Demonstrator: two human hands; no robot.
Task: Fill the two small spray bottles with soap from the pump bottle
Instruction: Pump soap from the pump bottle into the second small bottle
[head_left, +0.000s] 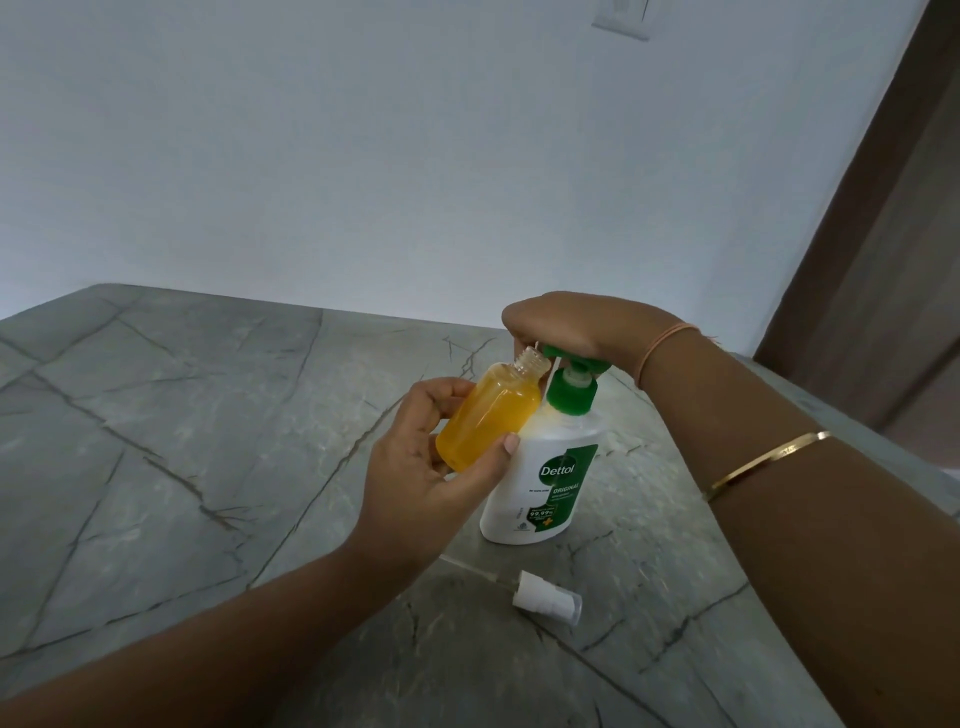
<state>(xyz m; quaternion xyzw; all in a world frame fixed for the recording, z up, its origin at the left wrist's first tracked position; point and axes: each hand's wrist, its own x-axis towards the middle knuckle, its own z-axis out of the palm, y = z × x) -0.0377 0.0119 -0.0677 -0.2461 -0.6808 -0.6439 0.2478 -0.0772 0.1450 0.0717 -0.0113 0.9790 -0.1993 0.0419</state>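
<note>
the left hand (415, 467) is gripping the uncapped small spray bottle (488, 410), thumb and fingers wrapping its yellow-filled body, tilting its neck under the nozzle; the right hand (566, 327) is curling over the green pump head (574, 359) of the dettol pump bottle (545, 483), which is standing on the grey marble counter (182, 415); a white spray cap (545, 603) is lying nearby.

A grey veined countertop (156, 441) meets a white wall (363, 156) beside a brown door frame (883, 208).
</note>
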